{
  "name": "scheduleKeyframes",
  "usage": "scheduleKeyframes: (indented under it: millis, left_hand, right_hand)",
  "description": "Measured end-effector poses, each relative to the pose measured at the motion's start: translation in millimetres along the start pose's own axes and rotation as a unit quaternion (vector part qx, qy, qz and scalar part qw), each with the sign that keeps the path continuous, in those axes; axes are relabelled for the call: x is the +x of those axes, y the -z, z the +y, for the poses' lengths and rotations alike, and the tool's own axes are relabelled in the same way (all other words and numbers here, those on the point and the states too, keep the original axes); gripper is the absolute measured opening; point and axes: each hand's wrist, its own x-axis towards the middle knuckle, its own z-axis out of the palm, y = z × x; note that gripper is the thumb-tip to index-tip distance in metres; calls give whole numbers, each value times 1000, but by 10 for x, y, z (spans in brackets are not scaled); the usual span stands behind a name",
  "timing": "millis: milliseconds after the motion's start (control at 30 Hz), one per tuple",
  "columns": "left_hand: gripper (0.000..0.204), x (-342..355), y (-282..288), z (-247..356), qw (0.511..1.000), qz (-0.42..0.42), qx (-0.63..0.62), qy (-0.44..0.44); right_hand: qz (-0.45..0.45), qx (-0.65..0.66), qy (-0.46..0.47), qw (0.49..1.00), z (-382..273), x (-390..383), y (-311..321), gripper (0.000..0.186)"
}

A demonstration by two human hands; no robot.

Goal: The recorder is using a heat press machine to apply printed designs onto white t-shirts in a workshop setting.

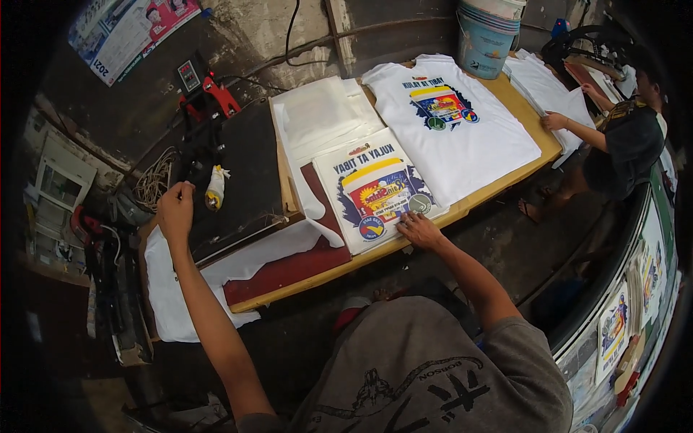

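Observation:
My left hand (175, 206) is closed, raised at the left end of a black heat press (242, 173); whatever it may grip is hidden. A white shirt (166, 289) sticks out below the press's front edge. Lying on top of the press is a small white and yellow cloth bundle (216, 189). My right hand (420, 231) rests with fingers apart on the lower right corner of a stack of printed transfer sheets (354, 180), whose top print is mirrored. Right of the stack, a white shirt (498, 148) with a colourful bucket print lies flat.
Blank whitish sheets (317, 112) lie behind the stack on the yellow-edged table (289, 278). A blue bucket (487, 43) stands at the back. On the far right, a co-worker (628, 137) handles a white shirt (552, 90). More printed sheets (613, 328) lie at lower right.

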Motion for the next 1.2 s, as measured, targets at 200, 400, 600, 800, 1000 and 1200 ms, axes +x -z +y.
scheduleKeyframes:
  millis: [200, 400, 600, 800, 1000, 1200]
  left_hand:
    - [31, -6, 9, 2, 1000, -1, 7, 3]
    - [31, -17, 3, -30, 1000, -3, 10, -5]
    - [30, -10, 47, -35, 999, 24, -6, -23]
    - [31, 12, 6, 26, 1000, -12, 11, 10]
    - [31, 23, -38, -41, 1000, 17, -2, -11]
    - [30, 38, -23, -14, 999, 3, 15, 30]
  right_hand:
    - [-8, 58, -6, 998, 58, -11, 9, 32]
    - [14, 88, -48, 995, -64, -28, 77, 35]
    - [7, 125, -85, 988, -68, 78, 199, 36]
    - [-12, 111, -110, 988, -101, 158, 266, 39]
    - [-10, 114, -122, 986, -114, 166, 271, 43]
    - [0, 115, -134, 984, -123, 206, 190, 48]
